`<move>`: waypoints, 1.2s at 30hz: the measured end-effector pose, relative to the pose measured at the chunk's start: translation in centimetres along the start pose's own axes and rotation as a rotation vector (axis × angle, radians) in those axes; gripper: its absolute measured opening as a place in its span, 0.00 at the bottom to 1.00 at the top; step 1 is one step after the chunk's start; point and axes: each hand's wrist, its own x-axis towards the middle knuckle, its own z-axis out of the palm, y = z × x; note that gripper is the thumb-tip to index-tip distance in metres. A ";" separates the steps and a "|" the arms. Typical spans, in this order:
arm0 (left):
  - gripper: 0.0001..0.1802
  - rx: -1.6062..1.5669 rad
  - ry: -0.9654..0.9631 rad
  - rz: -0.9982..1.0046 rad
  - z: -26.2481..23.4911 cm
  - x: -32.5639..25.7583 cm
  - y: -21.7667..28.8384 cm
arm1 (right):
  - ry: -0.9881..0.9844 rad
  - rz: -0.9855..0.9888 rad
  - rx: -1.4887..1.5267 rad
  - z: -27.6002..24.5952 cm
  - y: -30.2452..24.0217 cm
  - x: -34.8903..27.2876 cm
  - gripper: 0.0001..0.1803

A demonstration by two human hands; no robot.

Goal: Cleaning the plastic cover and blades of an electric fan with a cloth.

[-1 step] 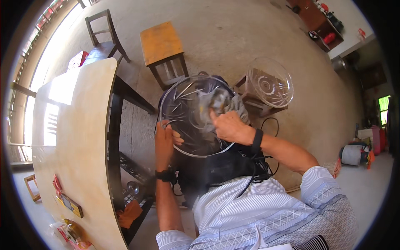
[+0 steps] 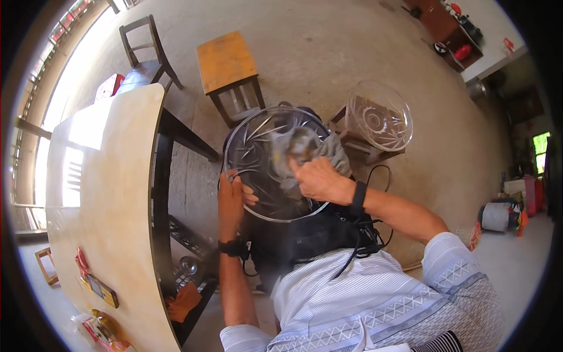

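A large round clear dish with a pattern of cut lines rests over my lap. My left hand grips its rim at the near left, thumb and fingers closed about the edge. Inside the dish, my right hand presses a grey cloth against the surface, with the index finger pointing out over it. Part of the cloth is smeared by motion, and a loose fold hangs over the right rim. A second clear patterned dish sits on a low wooden stool to the right.
Along my left side runs a pale table bearing a yellow device and a plastic-wrapped item. Beyond the dish stands an orange-topped stool, with a dark wooden chair farther left. A black cable loops at my right.
My right hand has shifted slightly left across the dish, taking part of the cloth with it. My left hand and the dish look unmoved.
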 end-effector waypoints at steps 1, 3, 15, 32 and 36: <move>0.16 0.002 -0.006 0.003 -0.2 0.1 -0.1 | -0.011 -0.052 0.013 -0.2 -0.6 0.8 0.39; 0.16 0.011 -0.007 0.006 -0.5 0.2 -0.2 | 0.105 -0.148 0.028 0.3 -0.9 3.2 0.38; 0.17 -0.022 0.007 -0.003 -0.1 -0.4 -0.5 | 0.089 0.057 0.005 -0.6 4.6 4.5 0.35; 0.16 0.054 0.008 -0.004 -0.4 -0.2 -0.6 | 0.401 -0.140 -0.067 0.9 3.2 9.6 0.32; 0.16 0.019 -0.008 0.015 -0.2 -0.2 -1.0 | 0.170 0.066 -0.081 -1.0 4.5 7.3 0.29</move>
